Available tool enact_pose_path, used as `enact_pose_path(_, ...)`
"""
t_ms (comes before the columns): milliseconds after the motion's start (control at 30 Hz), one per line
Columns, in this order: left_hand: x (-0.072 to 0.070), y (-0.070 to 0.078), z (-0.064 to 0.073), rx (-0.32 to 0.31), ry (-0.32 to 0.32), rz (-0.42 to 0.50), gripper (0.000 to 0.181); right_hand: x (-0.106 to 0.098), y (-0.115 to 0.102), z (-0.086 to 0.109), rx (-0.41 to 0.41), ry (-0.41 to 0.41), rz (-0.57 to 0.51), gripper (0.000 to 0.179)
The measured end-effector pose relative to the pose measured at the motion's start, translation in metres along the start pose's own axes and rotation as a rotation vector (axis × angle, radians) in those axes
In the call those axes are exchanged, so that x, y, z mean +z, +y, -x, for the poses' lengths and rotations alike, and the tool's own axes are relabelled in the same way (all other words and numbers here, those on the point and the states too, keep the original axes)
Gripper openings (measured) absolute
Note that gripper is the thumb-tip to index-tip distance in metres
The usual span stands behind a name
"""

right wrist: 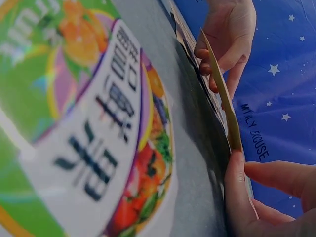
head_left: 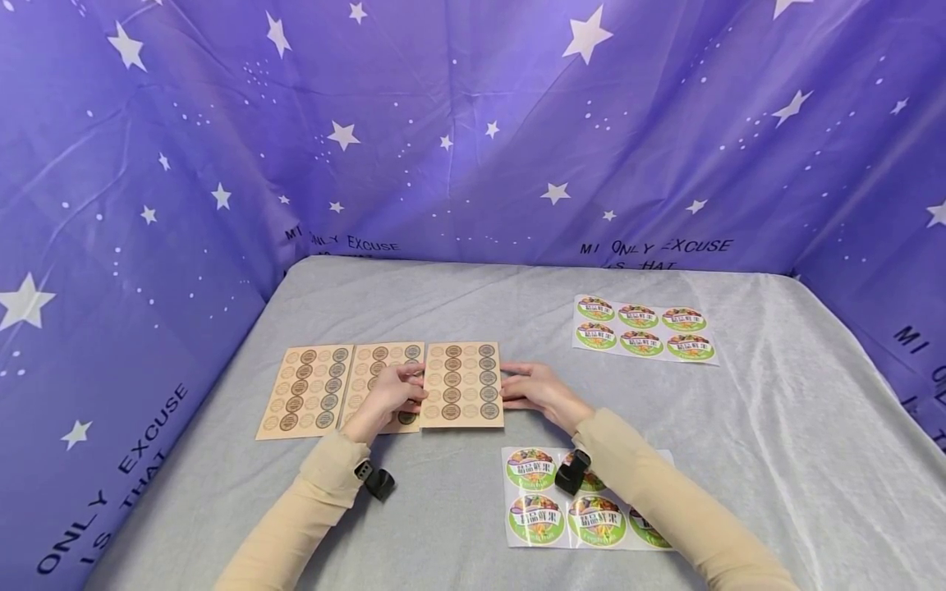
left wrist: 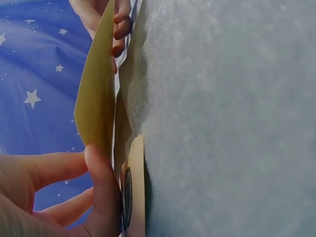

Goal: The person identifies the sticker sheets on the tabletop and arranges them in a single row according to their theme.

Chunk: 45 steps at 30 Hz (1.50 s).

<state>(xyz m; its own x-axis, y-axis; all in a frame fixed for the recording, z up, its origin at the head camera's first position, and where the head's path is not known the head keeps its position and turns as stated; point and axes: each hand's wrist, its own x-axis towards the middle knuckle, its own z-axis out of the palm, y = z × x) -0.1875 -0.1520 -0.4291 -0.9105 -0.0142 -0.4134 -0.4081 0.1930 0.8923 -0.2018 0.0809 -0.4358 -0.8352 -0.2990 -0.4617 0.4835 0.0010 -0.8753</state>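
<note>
Purple starry cloth (head_left: 458, 164) backs a grey tabletop (head_left: 414, 304). Head view: a brown sticker sheet (head_left: 463, 384), six o'clock of centre, is pinched by the left hand (head_left: 390, 392) at nine o'clock and the right hand (head_left: 543, 392) at three. Left wrist view: it is raised off the tabletop. Right wrist view: a fruit-label sheet (right wrist: 94, 128) looms at nine o'clock.

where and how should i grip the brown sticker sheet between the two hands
Probably best by the left and right edges, one hand from each side. The brown sheet is thin and flat, raised off the grey cloth, so thumb and fingers fit above and below. The left hand and right hand pinch those edges.
</note>
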Motion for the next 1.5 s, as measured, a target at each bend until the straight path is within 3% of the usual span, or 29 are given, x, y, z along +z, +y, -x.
enact_pose_path(133,0.001,-0.002,-0.001,0.006,0.019,-0.037,0.050,-0.001,0.000,0.000,-0.009,-0.017,0.036,0.051)
enact_pose_path(233,0.000,-0.006,-0.002,0.045,0.029,-0.063,0.048,-0.004,0.000,0.001,-0.040,-0.050,0.075,0.049)
enact_pose_path(267,-0.001,-0.008,-0.002,0.089,0.019,-0.057,0.047,-0.005,0.000,0.002,-0.054,-0.062,0.088,0.048)
enact_pose_path(367,-0.003,-0.009,-0.001,0.144,0.022,-0.085,0.043,-0.011,0.000,0.007,-0.098,-0.088,0.153,0.047)
enact_pose_path(467,-0.004,-0.008,0.000,0.173,0.024,-0.135,0.038,-0.019,-0.002,0.013,-0.130,-0.102,0.213,0.048)
enact_pose_path(500,-0.003,-0.006,0.002,0.154,0.032,-0.164,0.036,-0.022,-0.002,0.015,-0.143,-0.109,0.240,0.047)
enact_pose_path(633,-0.002,-0.003,0.005,0.200,-0.024,-0.210,0.033,-0.035,-0.005,0.023,-0.192,-0.135,0.319,0.043)
enact_pose_path(933,0.006,-0.005,0.008,0.270,-0.150,-0.181,0.032,-0.060,-0.011,0.038,-0.258,-0.201,0.449,0.042)
enact_pose_path(1167,0.014,-0.007,0.010,0.285,-0.290,-0.084,0.035,-0.078,-0.011,0.051,-0.293,-0.253,0.485,0.045)
enact_pose_path(1500,0.026,-0.004,0.015,0.341,-0.304,-0.181,0.033,-0.100,-0.010,0.068,-0.311,-0.249,0.495,0.046)
